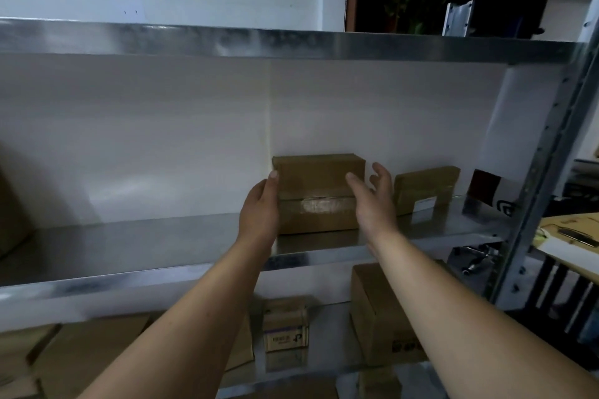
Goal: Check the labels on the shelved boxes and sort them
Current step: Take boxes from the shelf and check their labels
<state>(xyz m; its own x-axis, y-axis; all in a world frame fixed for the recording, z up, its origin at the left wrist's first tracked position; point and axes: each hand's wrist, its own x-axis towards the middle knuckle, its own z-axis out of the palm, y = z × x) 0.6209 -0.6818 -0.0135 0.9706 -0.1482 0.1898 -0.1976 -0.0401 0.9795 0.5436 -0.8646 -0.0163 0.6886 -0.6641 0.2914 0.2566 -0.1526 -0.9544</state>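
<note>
A brown cardboard box (316, 185) with a taped seam stands on the metal shelf (146, 246) against the white back wall. My left hand (261, 207) lies flat against the box's left side, thumb up at its top corner. My right hand (376, 197) hovers at the box's right side with fingers spread and relaxed, just off the cardboard. A smaller brown box (424, 188) with a white label stands to the right on the same shelf. No label shows on the near face of the bigger box.
Several cardboard boxes sit on the lower shelf, among them a small printed one (285, 324) and a taller one (379, 314). A box edge (9, 214) shows at far left. The perforated steel upright (547, 152) bounds the right; a bench with tools (570, 233) lies beyond.
</note>
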